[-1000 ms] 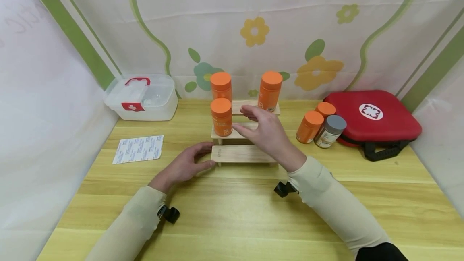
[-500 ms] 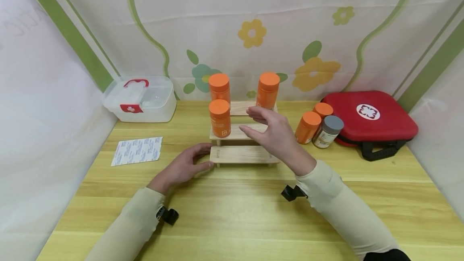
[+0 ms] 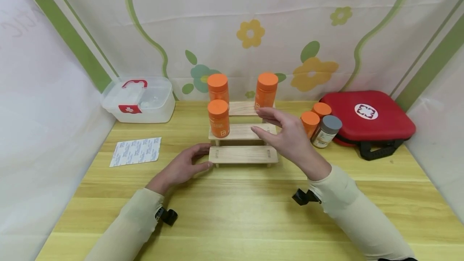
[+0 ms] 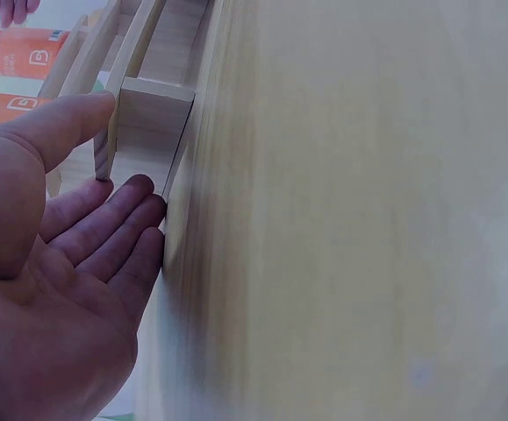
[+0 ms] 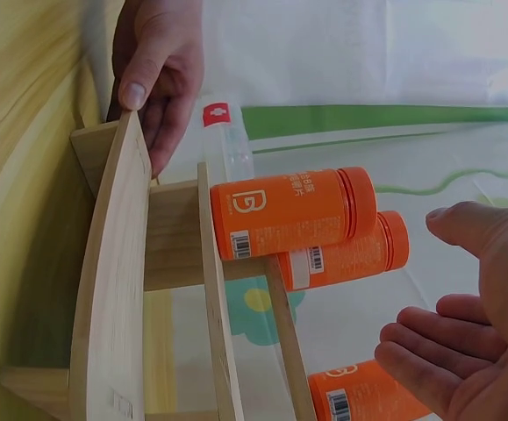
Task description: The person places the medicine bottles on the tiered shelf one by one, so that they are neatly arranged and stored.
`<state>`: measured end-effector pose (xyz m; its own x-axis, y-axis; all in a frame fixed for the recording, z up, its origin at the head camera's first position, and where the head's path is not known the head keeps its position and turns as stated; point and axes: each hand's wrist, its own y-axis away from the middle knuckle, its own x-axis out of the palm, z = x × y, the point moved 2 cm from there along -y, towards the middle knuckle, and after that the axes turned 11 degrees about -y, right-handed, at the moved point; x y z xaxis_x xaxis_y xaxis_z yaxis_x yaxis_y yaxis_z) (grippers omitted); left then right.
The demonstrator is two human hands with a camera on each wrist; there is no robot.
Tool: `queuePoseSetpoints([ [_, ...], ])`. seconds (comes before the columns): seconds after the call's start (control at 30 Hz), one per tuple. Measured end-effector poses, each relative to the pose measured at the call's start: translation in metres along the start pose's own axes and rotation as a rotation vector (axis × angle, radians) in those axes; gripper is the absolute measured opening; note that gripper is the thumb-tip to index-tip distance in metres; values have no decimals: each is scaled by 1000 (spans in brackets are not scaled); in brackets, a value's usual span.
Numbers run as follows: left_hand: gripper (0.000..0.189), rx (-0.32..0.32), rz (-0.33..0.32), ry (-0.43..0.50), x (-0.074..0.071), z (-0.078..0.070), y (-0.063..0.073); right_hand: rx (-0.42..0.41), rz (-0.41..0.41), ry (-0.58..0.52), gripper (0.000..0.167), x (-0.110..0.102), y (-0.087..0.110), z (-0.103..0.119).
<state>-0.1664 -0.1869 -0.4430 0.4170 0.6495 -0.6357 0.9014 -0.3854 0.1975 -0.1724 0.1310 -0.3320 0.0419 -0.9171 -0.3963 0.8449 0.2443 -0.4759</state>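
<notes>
A three-step wooden rack point(image 3: 243, 154) stands mid-table. My left hand point(image 3: 185, 167) holds the left end of its lowest step between thumb and fingers, the thumb point(image 5: 139, 83) at the front edge. Orange-capped bottles stand on the rack: one bottle point(image 3: 219, 122) at the left of the middle step, another bottle point(image 3: 218, 85) behind it on the top step, and a third bottle point(image 3: 266, 92) at the top right. My right hand point(image 3: 286, 134) hovers by the right end of the middle step, thumb and fingers apart and nothing between them.
Right of the rack, two orange bottles point(image 3: 309, 122) and a grey-capped bottle point(image 3: 325, 133) stand beside a red first-aid case point(image 3: 373, 116). At the left are a clear first-aid box point(image 3: 156, 104) and a white printed sheet point(image 3: 135, 152). A printed curtain point(image 3: 203, 23) closes off the back.
My right hand has drawn away to the right from the bottle on the middle step, which stays in place. The left hand keeps its place at the rack's end.
</notes>
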Motion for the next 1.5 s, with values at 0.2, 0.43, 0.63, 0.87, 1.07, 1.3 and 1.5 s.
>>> queuePoseSetpoints([
  [0.2, 69, 5, 0, -2, 0, 0, 0, -22, -15, 19, 50, -9, 6, -1],
  [0.43, 68, 15, 0, 7, 0, 0, 0, -57, -42, 50, 49, -20, 11, -3],
  [0.63, 68, 17, -1, 12, 1, 1, 0, -115, -72, 74, 50, -31, 16, -6],
  [0.87, 68, -2, -4, -4, 1, 2, 0, -61, -64, 119, 51, -43, 24, -9],
  [1.07, 69, -5, -6, -4, 1, -1, 0, -47, -79, 126, 50, -52, 29, -12],
  [1.3, 68, -3, -3, -2, 0, -1, 1, -39, -89, 134, 49, -62, 36, -20],
  [1.5, 69, 2, -1, 11, 0, 1, 0, -19, -90, 163, 48, -69, 42, -25],
])
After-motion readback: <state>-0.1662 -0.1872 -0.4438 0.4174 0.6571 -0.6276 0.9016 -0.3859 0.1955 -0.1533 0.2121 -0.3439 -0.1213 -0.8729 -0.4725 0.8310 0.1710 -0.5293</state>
